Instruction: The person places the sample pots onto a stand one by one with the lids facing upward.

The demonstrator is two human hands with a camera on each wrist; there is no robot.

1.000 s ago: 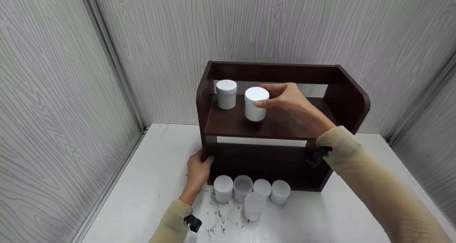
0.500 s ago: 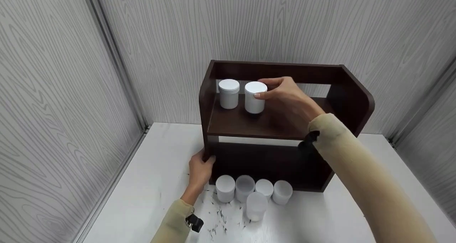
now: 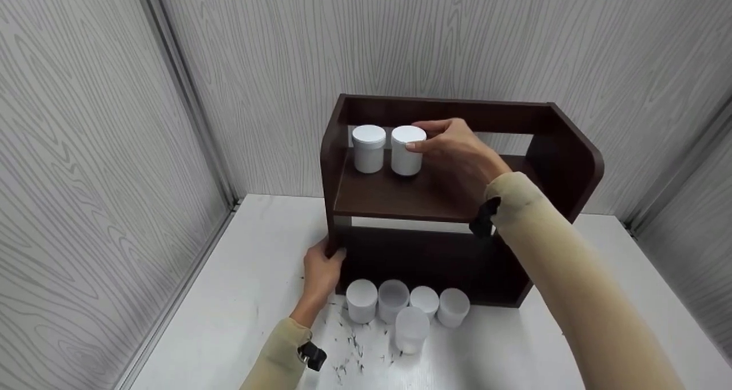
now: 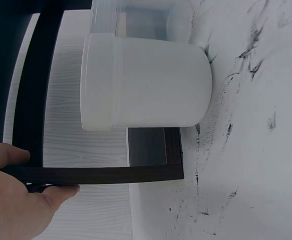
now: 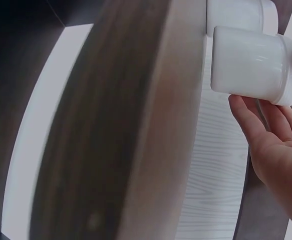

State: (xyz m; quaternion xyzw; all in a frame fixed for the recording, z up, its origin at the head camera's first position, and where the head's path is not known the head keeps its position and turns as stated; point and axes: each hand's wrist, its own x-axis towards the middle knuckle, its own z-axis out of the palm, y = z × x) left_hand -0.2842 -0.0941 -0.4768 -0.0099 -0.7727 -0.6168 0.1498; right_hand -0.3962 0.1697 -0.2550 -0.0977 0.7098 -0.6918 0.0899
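White lidded jar (image 3: pixel 405 160), upright

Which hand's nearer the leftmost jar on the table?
Left. The left hand grips the rack's side close to that jar; the right hand is higher up, holding another jar.

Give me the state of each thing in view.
Dark brown shelf unit: upright
Left grip: holding its side
Pinched white jar: lidded, upright
Right grip: pinching that jar
Neighboring shelf jar: lidded, upright
Leftmost tabletop jar: lidded, upright
Four other tabletop containers: upright, lids unclear

Head view overlooks the shelf (image 3: pixel 423 204), wrist views nearer.
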